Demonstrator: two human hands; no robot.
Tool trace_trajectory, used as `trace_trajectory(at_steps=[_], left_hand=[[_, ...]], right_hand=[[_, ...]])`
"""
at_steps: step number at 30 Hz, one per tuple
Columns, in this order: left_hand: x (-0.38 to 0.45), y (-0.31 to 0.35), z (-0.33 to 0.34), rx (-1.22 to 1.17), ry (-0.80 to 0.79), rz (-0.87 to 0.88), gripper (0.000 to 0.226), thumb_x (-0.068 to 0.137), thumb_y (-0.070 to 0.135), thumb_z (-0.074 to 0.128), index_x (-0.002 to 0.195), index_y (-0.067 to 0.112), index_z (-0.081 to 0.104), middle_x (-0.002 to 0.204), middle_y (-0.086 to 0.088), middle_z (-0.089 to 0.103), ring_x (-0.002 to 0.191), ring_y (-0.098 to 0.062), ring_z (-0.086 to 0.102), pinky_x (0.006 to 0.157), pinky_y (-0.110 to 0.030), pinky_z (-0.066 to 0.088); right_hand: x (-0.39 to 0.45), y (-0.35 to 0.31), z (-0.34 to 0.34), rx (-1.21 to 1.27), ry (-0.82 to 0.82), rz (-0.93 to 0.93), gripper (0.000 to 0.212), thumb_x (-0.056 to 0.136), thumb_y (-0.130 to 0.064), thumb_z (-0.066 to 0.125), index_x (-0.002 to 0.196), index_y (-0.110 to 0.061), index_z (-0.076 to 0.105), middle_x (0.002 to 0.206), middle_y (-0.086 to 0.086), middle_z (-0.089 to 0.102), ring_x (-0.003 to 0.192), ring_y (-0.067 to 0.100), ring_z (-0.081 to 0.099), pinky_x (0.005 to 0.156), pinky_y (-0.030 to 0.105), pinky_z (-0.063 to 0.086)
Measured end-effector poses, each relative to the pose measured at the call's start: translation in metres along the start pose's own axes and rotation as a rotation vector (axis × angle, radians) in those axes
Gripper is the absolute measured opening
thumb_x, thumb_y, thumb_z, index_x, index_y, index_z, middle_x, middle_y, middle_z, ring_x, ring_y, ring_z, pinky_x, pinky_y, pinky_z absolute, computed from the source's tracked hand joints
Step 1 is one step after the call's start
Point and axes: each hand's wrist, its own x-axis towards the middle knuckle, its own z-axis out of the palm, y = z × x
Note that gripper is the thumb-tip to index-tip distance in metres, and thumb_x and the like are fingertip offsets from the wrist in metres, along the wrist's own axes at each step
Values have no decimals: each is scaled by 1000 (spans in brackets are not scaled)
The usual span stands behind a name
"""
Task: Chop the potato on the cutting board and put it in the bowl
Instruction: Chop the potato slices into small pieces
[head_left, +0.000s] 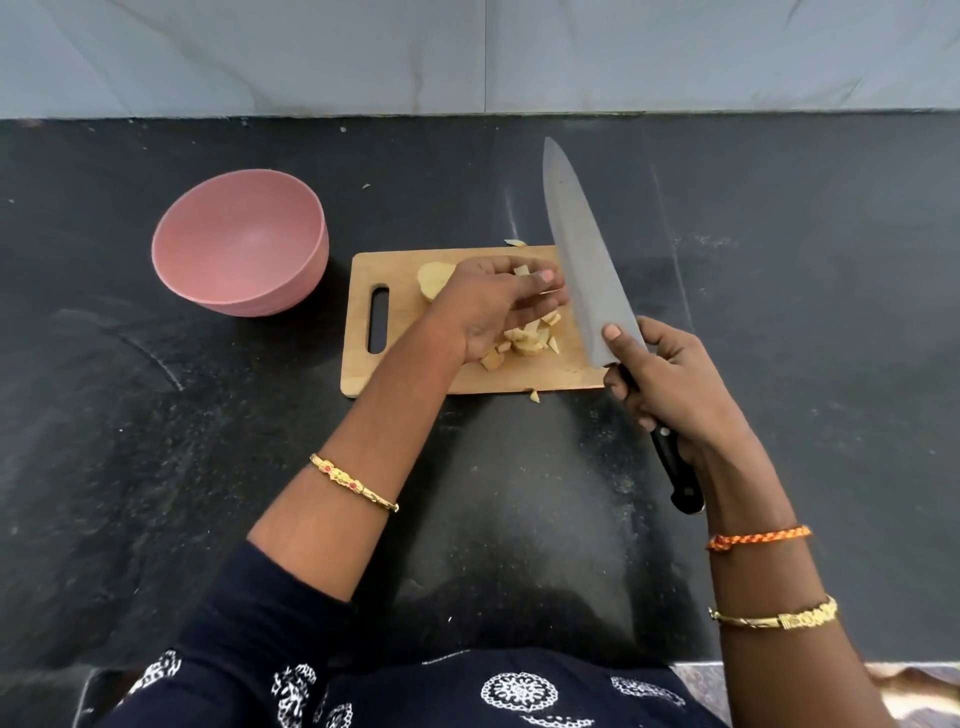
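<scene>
Right hand (670, 384) gripped the knife (582, 260) raised; left hand (493, 306), loosely curled, hovered over potato cubes (524, 343) and an uncut chunk (434, 278) on the board (467, 376); bowl (239, 249) empty, chopping roughly half done.

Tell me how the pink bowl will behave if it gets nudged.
The bowl looks like thin plastic and holds nothing, so it is probably light and would slide on the dark counter. Its base seems narrower than its rim, so a push near the rim might tip it.
</scene>
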Motion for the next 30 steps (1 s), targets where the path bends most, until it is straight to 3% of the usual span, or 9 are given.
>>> trace_trajectory(at_steps=[5,8,10,13,17,20,25,27,30], left_hand=[[6,0,-8,106,50,74,11,86,5,64,97,3,64,94,-10,68,81,-14,69,74,-21,57],[6,1,-4,138,-80,27,15,86,12,64,101,7,64,95,-5,68,85,-12,67,79,-22,56],[5,2,-2,157,-131,5,19,86,8,64,105,7,63,93,-5,68,82,-12,67,74,-21,57],[5,3,-2,183,-71,21,13,81,3,68,92,9,64,84,-5,67,70,-10,66,65,-19,57],[0,-3,-8,731,86,302,15,80,13,73,93,13,66,87,-2,68,78,-12,65,70,-21,55],[-6,-15,-7,1091,91,532,14,81,16,71,95,16,68,96,5,63,88,-7,56,75,-16,42],[-5,-31,-18,1133,47,651,13,81,18,70,94,18,72,106,3,64,103,-12,54,89,-28,43],[-9,-34,-20,1235,-10,728,18,77,31,73,95,25,72,105,8,60,109,-12,45,91,-31,32],[-18,-33,-27,1453,-207,651,25,74,46,71,97,37,70,104,14,44,108,-7,30,86,-27,13]], right_hand=[[8,1,6,-55,9,-7,25,100,-32,47,94,-11,61,58,5,49,32,6,33,33,17,28],[9,-1,14,41,-21,5,25,100,-29,46,96,-7,59,56,5,47,32,6,31,32,17,27],[10,-3,19,99,-27,7,24,100,-28,46,96,-7,59,54,4,46,32,6,31,31,17,27],[13,-5,20,119,9,-5,23,100,-29,47,93,-11,59,54,3,47,33,6,32,31,18,28],[16,1,12,27,107,7,23,100,-32,47,87,-16,59,56,2,50,35,9,35,33,20,30],[15,6,10,-14,135,22,23,99,-34,47,85,-21,59,57,2,52,35,8,37,34,21,32],[13,10,13,-30,159,9,23,99,-33,47,82,-22,59,59,2,53,36,7,37,33,19,31],[12,11,12,-29,162,16,23,99,-33,47,83,-22,59,59,2,53,35,6,37,33,19,31],[12,11,11,-46,159,20,23,99,-34,47,85,-21,60,60,2,54,36,5,38,33,19,32]])
